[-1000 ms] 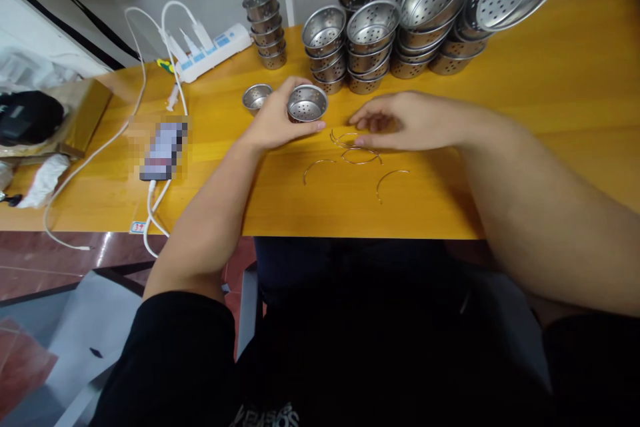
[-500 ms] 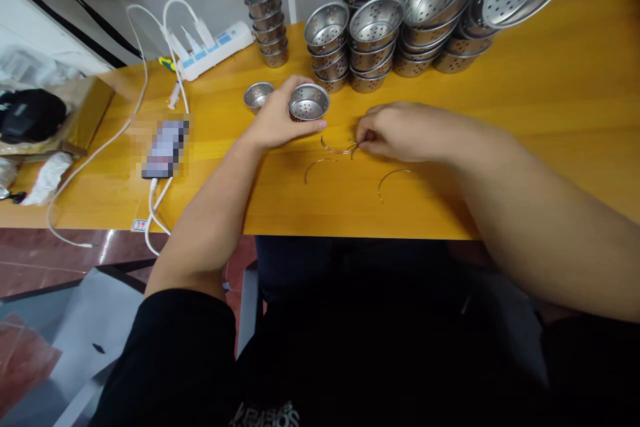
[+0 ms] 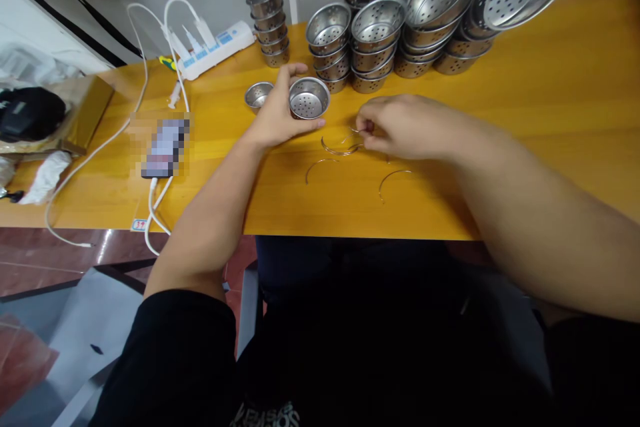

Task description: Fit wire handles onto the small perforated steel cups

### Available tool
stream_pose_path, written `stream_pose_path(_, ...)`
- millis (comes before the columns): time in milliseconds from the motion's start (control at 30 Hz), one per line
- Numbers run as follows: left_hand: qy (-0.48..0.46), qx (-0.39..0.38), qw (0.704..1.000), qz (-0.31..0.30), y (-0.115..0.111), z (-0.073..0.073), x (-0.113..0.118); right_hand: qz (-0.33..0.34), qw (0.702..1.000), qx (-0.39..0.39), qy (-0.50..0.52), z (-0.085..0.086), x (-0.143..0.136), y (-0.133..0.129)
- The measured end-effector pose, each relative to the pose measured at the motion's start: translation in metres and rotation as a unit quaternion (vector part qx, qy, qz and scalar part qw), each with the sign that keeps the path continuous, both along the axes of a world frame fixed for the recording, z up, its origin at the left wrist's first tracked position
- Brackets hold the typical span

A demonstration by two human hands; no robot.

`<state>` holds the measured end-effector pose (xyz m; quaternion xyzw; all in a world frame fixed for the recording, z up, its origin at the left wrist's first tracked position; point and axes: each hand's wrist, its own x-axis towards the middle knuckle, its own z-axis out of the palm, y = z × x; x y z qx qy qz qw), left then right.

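A perforated metal cup stands upright on the yellow table. Around its left side curves my left hand, thumb and fingers spread; the thumb lies along the near side. A smaller metal cup sits just left of that hand. My right hand pinches a thin curved wire between thumb and finger, right of the cup. Below it on the table lie more curved wires, one farther left and one nearer the front edge.
Stacks of perforated metal cups rise along the back, with a narrow stack to their left. A white power strip, white cables, a phone and a cardboard box occupy the left side.
My right hand has lifted slightly off the wires, with a thin wire at its fingertips. The fingers of my left hand have loosened from the far rim of the cup.
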<state>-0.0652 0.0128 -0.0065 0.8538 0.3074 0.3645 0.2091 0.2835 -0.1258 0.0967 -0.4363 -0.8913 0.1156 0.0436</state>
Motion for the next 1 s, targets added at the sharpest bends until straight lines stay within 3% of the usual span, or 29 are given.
stream_pose_path(200,-0.026,0.006,1.000,-0.009,0.002,0.002,0.002,0.044,0.997,0.002,0.067,-0.017,0.002,0.007)
stream_pose_path(367,-0.044,-0.007,0.999,0.015,-0.002,0.010,0.008,0.042,0.996,0.006,0.077,-0.020,0.003,0.009)
stream_pose_path(733,-0.086,0.001,0.993,0.075,0.001,0.001,0.015,-0.075,0.969,0.052,0.230,-0.009,0.008,0.006)
stream_pose_path(900,-0.103,0.018,0.993,0.049,0.007,-0.012,0.029,-0.125,0.946,0.046,0.294,-0.005,0.003,0.005)
stream_pose_path(1000,-0.077,0.015,0.997,0.021,-0.002,-0.016,0.042,-0.146,0.937,0.038,0.314,-0.002,-0.004,0.002)
